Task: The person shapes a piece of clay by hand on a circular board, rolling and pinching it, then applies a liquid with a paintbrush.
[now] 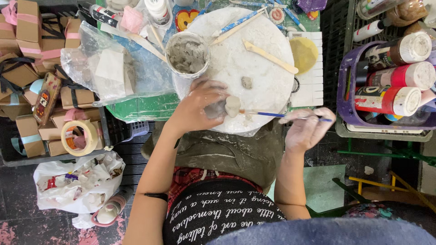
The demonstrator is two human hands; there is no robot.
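My left hand (200,106) grips a small pale clay piece (232,106) at the near edge of a round white work board (268,86). My right hand (306,129), smeared with clay, holds a thin blue-handled brush (268,115) whose tip touches the clay piece. A small grey lump of clay (246,82) lies on the board just beyond. A round tub of grey clay slip (187,54) stands at the board's left edge, right above my left hand. A flat wooden modelling tool (269,56) rests on the board.
A purple basket (347,106) with paint bottles (388,100) sits at the right. Small cardboard boxes (27,27), a tape roll (80,137) and a clear plastic bag (113,68) crowd the left. A yellow sponge (303,53) lies right of the board. A white bag of scraps (77,181) is on the floor.
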